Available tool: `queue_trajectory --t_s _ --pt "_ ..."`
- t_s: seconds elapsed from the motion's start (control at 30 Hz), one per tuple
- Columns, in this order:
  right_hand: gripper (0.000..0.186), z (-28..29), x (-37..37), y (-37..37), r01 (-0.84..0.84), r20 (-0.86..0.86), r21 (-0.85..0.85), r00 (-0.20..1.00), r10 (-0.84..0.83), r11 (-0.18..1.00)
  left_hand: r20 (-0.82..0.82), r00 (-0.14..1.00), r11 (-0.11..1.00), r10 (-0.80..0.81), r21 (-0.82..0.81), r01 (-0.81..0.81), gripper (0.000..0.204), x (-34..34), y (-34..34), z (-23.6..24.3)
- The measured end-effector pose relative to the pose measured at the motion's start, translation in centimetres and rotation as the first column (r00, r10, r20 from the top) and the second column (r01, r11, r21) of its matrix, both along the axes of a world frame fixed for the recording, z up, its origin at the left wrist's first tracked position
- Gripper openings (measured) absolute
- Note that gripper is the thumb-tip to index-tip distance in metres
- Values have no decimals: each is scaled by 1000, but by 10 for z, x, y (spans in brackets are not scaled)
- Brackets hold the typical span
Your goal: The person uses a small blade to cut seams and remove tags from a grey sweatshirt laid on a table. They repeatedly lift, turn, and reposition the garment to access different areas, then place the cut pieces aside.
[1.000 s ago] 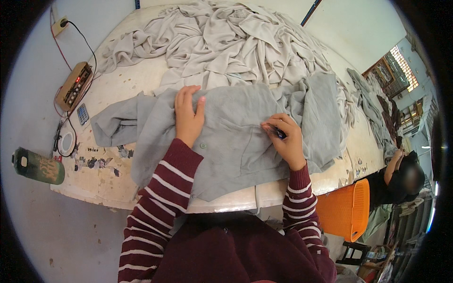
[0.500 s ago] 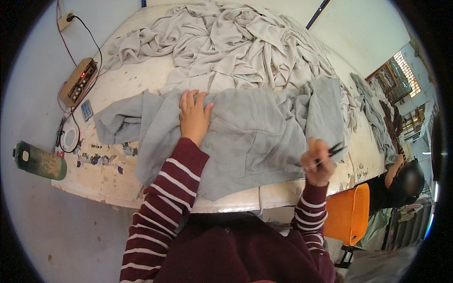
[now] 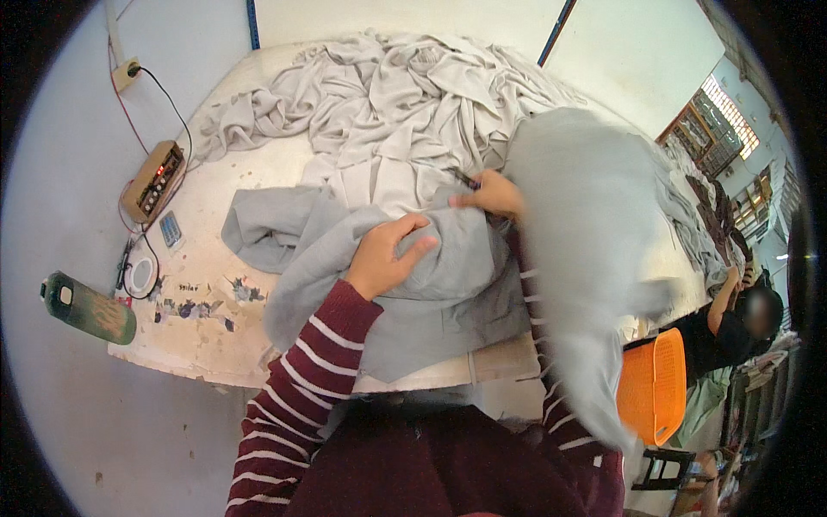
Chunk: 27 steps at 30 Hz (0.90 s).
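A grey buttoned garment (image 3: 457,319) lies bunched on the table in front of me. My left hand (image 3: 382,261) grips a fold of it, fingers curled and thumb spread toward the right. Farther right, my right hand (image 3: 497,196) is closed around small dark scissors (image 3: 465,178), of which only part shows, and it is at the garment's far edge. A large raised part of the garment, smeared by motion, billows over my right forearm and hides much of it. Behind lies a heap of paler beige-grey cloth (image 3: 388,112).
On the left of the table (image 3: 207,258) are a brown control box (image 3: 152,183) with cables, a small remote (image 3: 170,229) and a white round object (image 3: 142,277). A green bottle (image 3: 90,308) stands at the left edge. An orange basket (image 3: 652,388) and another person (image 3: 732,323) are at right.
My right hand has moved up and left from the near right edge, keeping the scissors. The garment's right part has lifted and swung over my right arm. My left hand has shifted nearer and gathered cloth.
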State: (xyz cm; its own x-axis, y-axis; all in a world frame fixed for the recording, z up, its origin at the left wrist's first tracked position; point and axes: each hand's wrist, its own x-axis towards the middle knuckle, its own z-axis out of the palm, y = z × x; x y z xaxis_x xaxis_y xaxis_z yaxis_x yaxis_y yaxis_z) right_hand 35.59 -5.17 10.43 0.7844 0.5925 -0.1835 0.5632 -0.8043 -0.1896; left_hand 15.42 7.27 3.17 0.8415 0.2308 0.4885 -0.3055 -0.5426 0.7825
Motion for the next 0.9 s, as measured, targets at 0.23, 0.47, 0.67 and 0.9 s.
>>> queue_trajectory --t_s 0.23,0.47,0.67,0.9 --pt "51 35 20 38 264 -290 924 955 57 278 43 892 870 450 202 -449 62 12 32 -16" --pt "28 -60 -43 -9 -109 37 876 986 160 470 26 833 819 553 165 -549 57 16 63 -40" --pt "26 -75 -38 -136 -11 -74 658 994 79 753 -72 890 893 451 34 -450 50 19 55 -47" --pt "25 -36 -26 -196 117 45 611 982 -182 783 115 949 935 293 173 -310 33 20 40 -40"
